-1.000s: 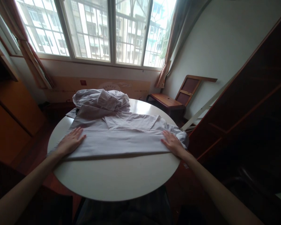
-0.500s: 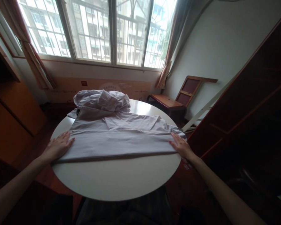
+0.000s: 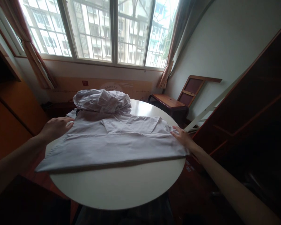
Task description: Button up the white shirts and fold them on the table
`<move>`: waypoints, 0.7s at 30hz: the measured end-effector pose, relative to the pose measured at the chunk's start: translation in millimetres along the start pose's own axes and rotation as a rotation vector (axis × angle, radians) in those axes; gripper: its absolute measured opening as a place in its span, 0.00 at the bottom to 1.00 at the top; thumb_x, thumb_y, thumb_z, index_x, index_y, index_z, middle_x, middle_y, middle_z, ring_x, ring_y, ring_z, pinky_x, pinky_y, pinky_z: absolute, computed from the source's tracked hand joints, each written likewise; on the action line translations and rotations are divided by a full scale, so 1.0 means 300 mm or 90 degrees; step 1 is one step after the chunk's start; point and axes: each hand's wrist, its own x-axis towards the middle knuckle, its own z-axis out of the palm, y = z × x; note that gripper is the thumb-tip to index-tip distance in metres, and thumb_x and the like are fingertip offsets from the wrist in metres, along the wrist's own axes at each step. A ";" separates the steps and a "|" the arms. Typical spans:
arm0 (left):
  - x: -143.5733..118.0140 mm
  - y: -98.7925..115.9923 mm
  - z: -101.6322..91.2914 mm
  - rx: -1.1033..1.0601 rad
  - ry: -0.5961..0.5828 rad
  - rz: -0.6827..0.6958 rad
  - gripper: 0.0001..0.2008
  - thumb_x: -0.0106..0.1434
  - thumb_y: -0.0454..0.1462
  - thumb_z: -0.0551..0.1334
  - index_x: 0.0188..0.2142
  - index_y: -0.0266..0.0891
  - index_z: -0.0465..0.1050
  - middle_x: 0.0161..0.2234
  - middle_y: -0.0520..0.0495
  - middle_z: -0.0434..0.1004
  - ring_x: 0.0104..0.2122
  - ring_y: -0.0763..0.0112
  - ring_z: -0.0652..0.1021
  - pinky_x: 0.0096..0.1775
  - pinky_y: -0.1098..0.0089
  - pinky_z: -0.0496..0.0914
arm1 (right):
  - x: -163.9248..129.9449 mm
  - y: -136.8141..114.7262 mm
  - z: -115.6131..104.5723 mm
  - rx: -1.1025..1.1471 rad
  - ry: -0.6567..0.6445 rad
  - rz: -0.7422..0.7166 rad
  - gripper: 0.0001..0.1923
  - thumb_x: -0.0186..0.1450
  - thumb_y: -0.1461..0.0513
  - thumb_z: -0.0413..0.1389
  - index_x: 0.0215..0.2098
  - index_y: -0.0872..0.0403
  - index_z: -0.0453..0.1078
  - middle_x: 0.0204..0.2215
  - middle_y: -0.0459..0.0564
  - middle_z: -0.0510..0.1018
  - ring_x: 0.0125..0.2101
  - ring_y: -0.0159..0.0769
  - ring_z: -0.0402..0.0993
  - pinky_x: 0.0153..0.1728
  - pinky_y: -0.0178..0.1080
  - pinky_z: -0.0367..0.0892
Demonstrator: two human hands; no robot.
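Observation:
A light grey cloth (image 3: 121, 143) is spread in folded layers across a round white table (image 3: 121, 190). Its left edge looks finely gathered, and its near left corner hangs past the table's rim. At the far side the same pale fabric rises in a crumpled heap (image 3: 103, 101). My left hand (image 3: 57, 128) is raised at the cloth's left edge, its fingers bent toward the thumb, with what looks like a bit of cloth between them. My right hand (image 3: 184, 137) lies on the cloth's right end, fingers outstretched and a little apart.
Behind the table stand a wooden stool (image 3: 168, 101) and a chair-like wooden frame (image 3: 192, 90) against the wall. A dark red wooden panel (image 3: 239, 115) leans in on the right. An orange cabinet (image 3: 16, 115) is at the left, below barred windows (image 3: 93, 31).
My left hand has lifted from lying flat and moved away from me along the cloth's edge. The near strip of cloth now reaches wider and nearer to me. My right hand has barely shifted.

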 end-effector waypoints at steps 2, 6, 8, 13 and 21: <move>0.069 0.033 -0.025 0.028 0.023 0.027 0.18 0.62 0.41 0.50 0.46 0.36 0.71 0.45 0.41 0.75 0.44 0.60 0.74 0.47 0.63 0.64 | 0.082 -0.032 -0.001 -0.018 0.014 0.001 0.20 0.62 0.57 0.49 0.51 0.56 0.66 0.48 0.56 0.74 0.47 0.44 0.71 0.45 0.41 0.65; 0.187 0.086 -0.019 0.029 0.018 0.091 0.16 0.62 0.37 0.51 0.46 0.39 0.71 0.45 0.45 0.75 0.44 0.65 0.73 0.46 0.67 0.63 | 0.240 -0.113 0.001 -0.050 -0.014 0.008 0.16 0.62 0.58 0.50 0.45 0.57 0.70 0.43 0.55 0.77 0.43 0.41 0.73 0.42 0.36 0.65; 0.234 0.097 0.007 0.016 -0.013 0.097 0.16 0.61 0.34 0.51 0.46 0.38 0.71 0.46 0.45 0.74 0.43 0.65 0.72 0.44 0.67 0.64 | 0.307 -0.145 0.009 -0.080 -0.045 0.009 0.14 0.62 0.59 0.51 0.41 0.56 0.73 0.39 0.55 0.78 0.40 0.40 0.74 0.40 0.35 0.65; 0.317 0.088 0.078 -0.023 -0.057 0.034 0.19 0.61 0.32 0.50 0.50 0.36 0.67 0.51 0.43 0.69 0.42 0.65 0.73 0.41 0.67 0.64 | 0.431 -0.153 0.057 -0.113 -0.100 0.009 0.17 0.59 0.62 0.54 0.47 0.57 0.70 0.42 0.55 0.77 0.41 0.39 0.73 0.40 0.33 0.64; 0.404 0.034 0.143 0.021 -0.161 0.030 0.17 0.63 0.37 0.46 0.44 0.30 0.68 0.45 0.37 0.72 0.40 0.63 0.73 0.37 0.67 0.64 | 0.553 -0.146 0.146 -0.136 -0.248 -0.009 0.20 0.59 0.60 0.53 0.49 0.57 0.69 0.43 0.56 0.76 0.40 0.40 0.73 0.37 0.35 0.65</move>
